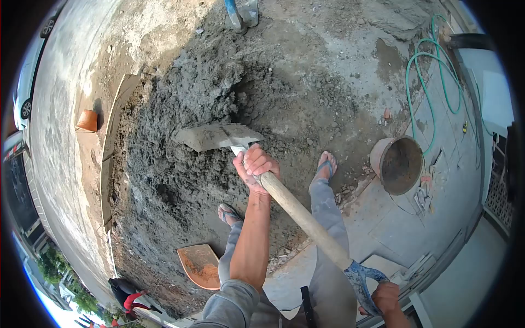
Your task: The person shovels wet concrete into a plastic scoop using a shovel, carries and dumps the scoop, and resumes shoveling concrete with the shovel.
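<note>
My left hand (258,167) is wrapped round the lower shaft of a shovel, close to its blade. The wooden shaft (306,218) runs down to the right to a blue handle (361,281), which my right hand (386,298) grips. The grey metal blade (219,136) lies over a large heap of wet grey mortar (191,109), its far edge near a dark hollow. My feet in flip-flops stand on either side of the shaft's lower end, at the edge of the mortar.
A round bucket (402,165) and a green hose (418,98) are at the right. Another shovel (240,13) stands at the top. An orange pot (87,121), a board (112,142) and an orange-rimmed tray (199,265) lie leftward. A bent person (128,295) is at lower left.
</note>
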